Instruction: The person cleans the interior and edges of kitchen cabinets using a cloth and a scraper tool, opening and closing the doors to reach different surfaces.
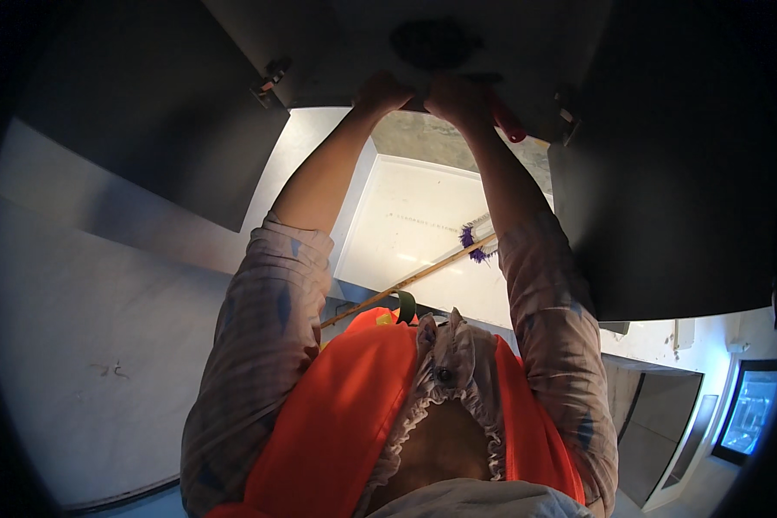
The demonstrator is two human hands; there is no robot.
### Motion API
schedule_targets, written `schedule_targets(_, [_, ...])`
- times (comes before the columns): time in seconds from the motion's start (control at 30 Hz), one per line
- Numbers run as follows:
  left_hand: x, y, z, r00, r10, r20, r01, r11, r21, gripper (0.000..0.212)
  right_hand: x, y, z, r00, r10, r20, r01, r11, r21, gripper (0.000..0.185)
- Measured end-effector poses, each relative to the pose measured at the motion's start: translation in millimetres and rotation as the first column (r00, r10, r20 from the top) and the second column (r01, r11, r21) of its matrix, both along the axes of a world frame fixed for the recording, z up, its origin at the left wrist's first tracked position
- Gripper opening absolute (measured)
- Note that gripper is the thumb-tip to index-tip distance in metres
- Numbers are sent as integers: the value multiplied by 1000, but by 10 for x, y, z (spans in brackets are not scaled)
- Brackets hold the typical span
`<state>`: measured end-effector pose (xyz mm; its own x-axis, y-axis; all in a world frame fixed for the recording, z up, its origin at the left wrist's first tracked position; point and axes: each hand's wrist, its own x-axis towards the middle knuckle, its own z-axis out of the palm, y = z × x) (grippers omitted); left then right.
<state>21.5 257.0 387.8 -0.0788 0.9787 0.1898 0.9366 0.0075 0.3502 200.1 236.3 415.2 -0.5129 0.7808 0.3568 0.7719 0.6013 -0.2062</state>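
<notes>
Both arms reach up to a dark open cabinet. My left hand (383, 94), fingers curled, is at the front edge of the cabinet floor (337, 97). Close beside it, my right hand (454, 98) is also curled at that edge. Shadow hides the fingertips, so I cannot tell what either hand grips. A red handle (509, 123) sticks out beside my right wrist; whether my hand touches its tool is unclear. Deeper inside the cabinet lies a dark roundish object (434, 43), too dim to name.
Open cabinet doors flank me, the left door (188, 129) and the right door (673, 194), on metal hinges (272, 78). Below are a pale surface (408, 226) and a brush with purple bristles (471, 243) on a wooden pole (421, 275). A lit window (748, 405) stands lower right.
</notes>
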Motion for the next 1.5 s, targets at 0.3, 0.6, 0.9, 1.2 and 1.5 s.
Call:
schedule_targets(0.3, [-94, -383, 287, 933, -173, 317, 227, 964, -141, 16, 39, 18, -36, 998, -24, -57, 22, 999, -24, 19])
schedule_targets(0.6, [-128, -238, 320, 822, -497, -277, 485, 867, -117, 18, -51, 23, -77, 995, -42, -94, 38, 998, -47, 20])
schedule_targets(0.9, [-105, -419, 445, 499, -611, -614, 803, 593, 62, 26, -10, 55, -92, 990, -84, -112, 77, 995, -65, 21])
schedule_targets(1.2, [-244, -588, 402, 600, -559, -573, 747, 648, 150, 16, -34, 7, -6, 998, -37, -50, 31, 994, -107, 23])
schedule_targets(1.5, [-150, -497, 407, 514, -544, -663, 726, 687, -1, 15, -24, 40, -47, 999, -48, -25, 44, 989, -142, 24])
